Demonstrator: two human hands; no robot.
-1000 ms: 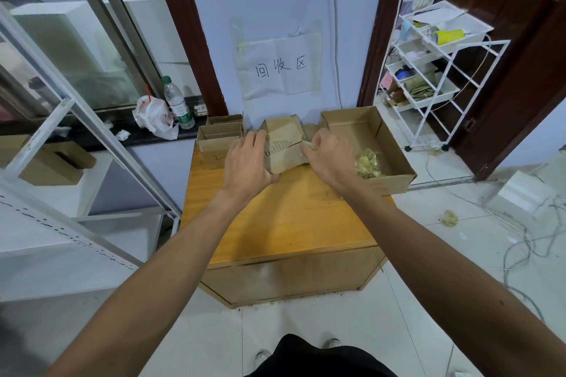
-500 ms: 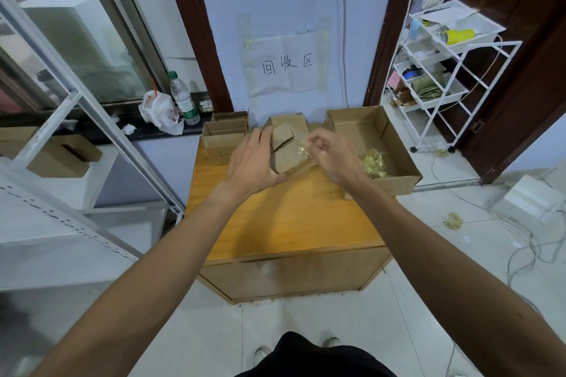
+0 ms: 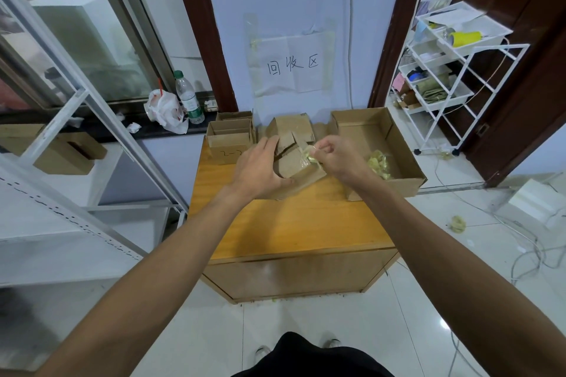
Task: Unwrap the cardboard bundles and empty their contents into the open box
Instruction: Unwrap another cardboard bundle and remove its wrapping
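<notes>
Two hands work on a cardboard bundle on a table

The big orange wooden table (image 3: 294, 223) holds the open brown cardboard box (image 3: 358, 118) at its back right corner. The brown folded cardboard bundle (image 3: 294, 165) lies just left of that box, partly opened. The left hand (image 3: 260, 168) grips the bundle's left side. The right hand (image 3: 340, 156), near the left but apart from it, pinches a thin strip of yellowish clear tape (image 3: 310, 157) at the bundle's right side. A small heap of crumpled yellow bits (image 3: 379, 162) sits inside the open box
</notes>
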